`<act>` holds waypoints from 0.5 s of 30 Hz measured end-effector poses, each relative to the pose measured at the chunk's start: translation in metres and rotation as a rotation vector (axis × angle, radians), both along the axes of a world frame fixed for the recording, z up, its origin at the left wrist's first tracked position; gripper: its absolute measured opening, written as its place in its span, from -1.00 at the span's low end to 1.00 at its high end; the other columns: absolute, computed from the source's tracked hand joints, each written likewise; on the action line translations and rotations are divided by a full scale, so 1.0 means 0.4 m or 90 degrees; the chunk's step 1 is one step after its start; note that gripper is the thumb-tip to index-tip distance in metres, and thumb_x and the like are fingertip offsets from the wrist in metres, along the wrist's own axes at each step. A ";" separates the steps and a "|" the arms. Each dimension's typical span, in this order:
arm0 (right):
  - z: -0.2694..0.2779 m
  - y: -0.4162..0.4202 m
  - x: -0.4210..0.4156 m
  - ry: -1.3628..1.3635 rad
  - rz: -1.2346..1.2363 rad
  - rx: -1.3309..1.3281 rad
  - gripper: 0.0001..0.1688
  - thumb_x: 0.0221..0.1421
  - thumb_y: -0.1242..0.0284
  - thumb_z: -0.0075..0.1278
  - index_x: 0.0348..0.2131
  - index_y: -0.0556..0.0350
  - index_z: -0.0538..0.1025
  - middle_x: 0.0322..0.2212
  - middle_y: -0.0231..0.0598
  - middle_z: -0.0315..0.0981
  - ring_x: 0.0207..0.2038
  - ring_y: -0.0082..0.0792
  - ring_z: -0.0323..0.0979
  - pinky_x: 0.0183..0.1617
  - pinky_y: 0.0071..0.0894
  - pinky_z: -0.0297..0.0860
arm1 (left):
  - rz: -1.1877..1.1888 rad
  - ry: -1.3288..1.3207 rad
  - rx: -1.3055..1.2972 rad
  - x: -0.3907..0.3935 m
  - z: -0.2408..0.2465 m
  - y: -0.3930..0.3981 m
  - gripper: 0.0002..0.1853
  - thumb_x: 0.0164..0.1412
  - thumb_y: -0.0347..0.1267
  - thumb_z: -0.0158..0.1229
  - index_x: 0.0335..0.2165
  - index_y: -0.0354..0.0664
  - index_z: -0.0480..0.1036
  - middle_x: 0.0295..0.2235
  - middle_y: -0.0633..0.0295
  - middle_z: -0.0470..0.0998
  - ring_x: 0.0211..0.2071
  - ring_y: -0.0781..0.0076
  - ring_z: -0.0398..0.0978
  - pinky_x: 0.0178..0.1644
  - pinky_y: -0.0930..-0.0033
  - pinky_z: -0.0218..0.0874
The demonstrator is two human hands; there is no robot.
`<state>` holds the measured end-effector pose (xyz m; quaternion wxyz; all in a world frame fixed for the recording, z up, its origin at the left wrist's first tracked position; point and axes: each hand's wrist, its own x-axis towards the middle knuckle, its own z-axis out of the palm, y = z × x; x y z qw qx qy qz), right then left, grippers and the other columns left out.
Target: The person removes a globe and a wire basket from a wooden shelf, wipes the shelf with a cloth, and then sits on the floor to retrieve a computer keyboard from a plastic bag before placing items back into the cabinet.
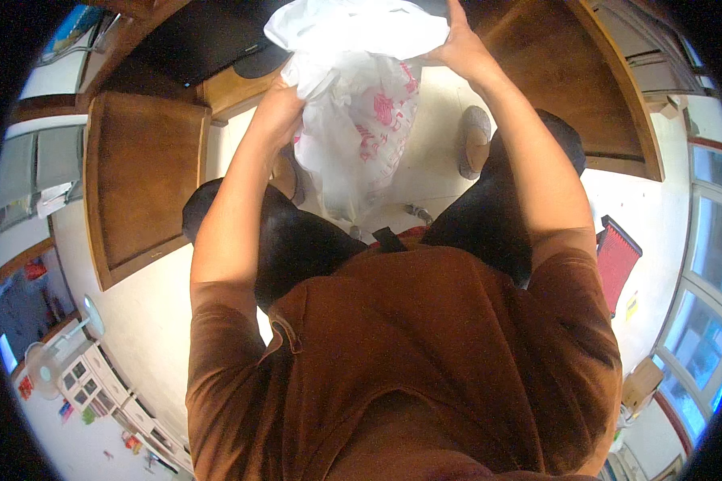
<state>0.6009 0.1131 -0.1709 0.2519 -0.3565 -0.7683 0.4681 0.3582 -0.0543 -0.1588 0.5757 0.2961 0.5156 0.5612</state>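
Observation:
A white plastic bag [367, 129] with pinkish-red printing hangs in front of me, above the floor and between my knees. Its upper part is bunched and so brightly lit that folds are hard to make out. My left hand [281, 109] grips the bag's left side, fingers partly hidden behind the film. Higher up, my right hand [462, 51] holds the right edge of the bright upper part, with the thumb pointing up and the other fingers hidden. What the bag contains, if anything, cannot be seen.
A black monitor [186, 45] with an oval stand [262, 65] is on a wooden desk at upper left. Brown wooden panels stand left [144, 180] and right [577, 78]. A red slatted object [620, 255] is to my right. A fan [45, 367] stands behind, far left.

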 end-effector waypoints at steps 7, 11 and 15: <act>0.007 -0.066 0.018 0.224 0.070 -0.278 -0.51 0.02 0.32 0.26 -0.07 0.15 0.54 -0.21 -0.26 0.59 -0.16 -0.36 0.54 -0.03 -0.37 0.44 | -0.060 -0.083 0.094 -0.030 -0.028 -0.005 -0.58 0.21 -0.45 0.17 0.05 -0.25 0.39 -0.07 0.24 0.53 -0.11 0.43 0.50 -0.04 0.33 0.36; -0.022 -0.099 -0.013 0.133 -0.049 -0.162 -0.51 -0.04 0.34 0.29 -0.09 0.10 0.55 -0.21 -0.32 0.60 -0.18 -0.42 0.52 -0.04 -0.41 0.40 | 0.045 -0.120 0.051 0.010 -0.034 0.024 -0.65 0.26 -0.52 0.05 0.03 -0.23 0.40 -0.08 0.22 0.54 -0.10 0.39 0.53 -0.02 0.28 0.38; -0.046 -0.130 -0.061 0.012 -0.143 -0.009 -0.43 -0.10 0.20 0.29 -0.11 0.11 0.53 -0.23 -0.12 0.60 -0.16 -0.19 0.56 -0.04 -0.29 0.41 | 0.097 -0.173 0.091 0.047 -0.032 0.054 -0.65 0.27 -0.57 -0.03 0.03 -0.22 0.40 -0.09 0.19 0.55 -0.11 0.31 0.54 0.00 0.22 0.39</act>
